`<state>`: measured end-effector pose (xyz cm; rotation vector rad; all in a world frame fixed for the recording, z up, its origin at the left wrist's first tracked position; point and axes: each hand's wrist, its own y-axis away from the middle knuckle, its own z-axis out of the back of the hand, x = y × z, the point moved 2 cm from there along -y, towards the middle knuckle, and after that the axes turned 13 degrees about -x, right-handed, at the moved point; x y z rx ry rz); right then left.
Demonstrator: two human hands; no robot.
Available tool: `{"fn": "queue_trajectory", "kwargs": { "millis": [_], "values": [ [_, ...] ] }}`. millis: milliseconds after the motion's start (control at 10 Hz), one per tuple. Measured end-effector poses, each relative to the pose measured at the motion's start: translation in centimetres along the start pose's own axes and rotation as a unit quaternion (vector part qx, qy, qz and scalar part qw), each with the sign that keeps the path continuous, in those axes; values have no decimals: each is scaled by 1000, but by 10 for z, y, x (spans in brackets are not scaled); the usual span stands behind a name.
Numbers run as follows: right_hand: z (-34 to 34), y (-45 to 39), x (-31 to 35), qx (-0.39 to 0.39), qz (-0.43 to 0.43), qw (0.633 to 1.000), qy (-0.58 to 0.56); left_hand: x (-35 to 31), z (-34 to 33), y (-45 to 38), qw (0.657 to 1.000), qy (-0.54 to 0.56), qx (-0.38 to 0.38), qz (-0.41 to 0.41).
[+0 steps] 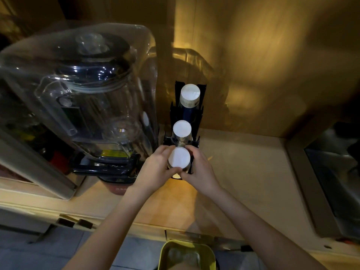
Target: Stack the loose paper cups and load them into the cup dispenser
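A black stepped cup dispenser (196,142) stands on the counter against the back wall. Its far slot holds a tall stack of upturned paper cups (190,93), white bottoms up. A shorter stack (181,129) fills the middle slot. In the nearest slot sits a third upturned stack (179,157). My left hand (155,168) grips this stack from the left and my right hand (200,170) from the right, with fingertips wrapped around its sides just below the white bottom. The lower part of the stack is hidden by my hands.
A large blender under a clear sound cover (81,106) fills the counter left of the dispenser, very close to it. The beige counter (243,172) stretches right to a metal-framed recess (331,182). A yellow-green bin (187,256) stands below the counter's front edge.
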<state>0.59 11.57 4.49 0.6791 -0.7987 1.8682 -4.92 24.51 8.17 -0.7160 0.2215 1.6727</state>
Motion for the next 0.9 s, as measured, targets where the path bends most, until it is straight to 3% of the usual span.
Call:
{"fn": "queue_trajectory", "kwargs": {
  "millis": [300, 500, 700, 900],
  "values": [
    [5, -3, 6, 47, 93, 981, 166, 12, -23, -10, 996, -48, 72, 15],
    [4, -8, 1, 82, 93, 975, 184, 12, -27, -12, 994, -61, 87, 27],
    [14, -12, 3, 92, 39, 991, 87, 6, -25, -18, 991, -43, 116, 58],
    [63, -38, 14, 10, -27, 994, -109, -22, -13, -51, 997, -9, 69, 40]
  ]
}}
